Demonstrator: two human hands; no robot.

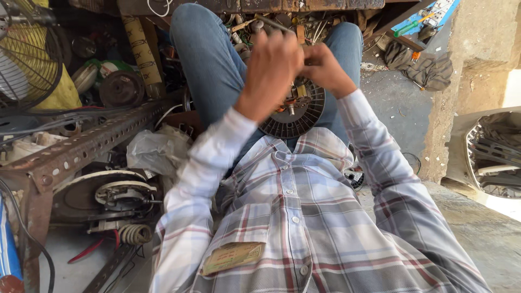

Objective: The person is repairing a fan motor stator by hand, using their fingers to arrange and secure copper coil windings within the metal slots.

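Slotted angle-iron rail (pixel 81 144), rusty, runs diagonally along the left side; clutter of motor parts and a wire fan guard (pixel 24 59) behind it. A concrete ledge (pixel 477 228) lies to the right, with a crumpled grey cloth (pixel 426 68) on the floor beyond it.

Person seated, in jeans and a plaid shirt, knees raised. No desk in use: the work sits on the lap.

Round motor part (pixel 296 111), a dark ribbed disc with a short shaft and copper-coloured fittings at its centre, rests between the thighs, tilted toward the camera, just below both hands.

Left hand (pixel 271 68): fingers curled shut, raised over the disc's upper edge. It appears to pinch something thin; the object is blurred, cannot tell what.

Right hand (pixel 325 68): fingers drawn together, knuckles touching or nearly touching the left hand. It seems to grip the same small item; not resolvable.

Handling judgement: the disc looks metal, stiff and fairly heavy for its size, so it is unlikely to shift on the lap. The ribbed rim offers the firmest hold. The centre fittings and any fine wire look delicate and are best held lightly with the fingertips.
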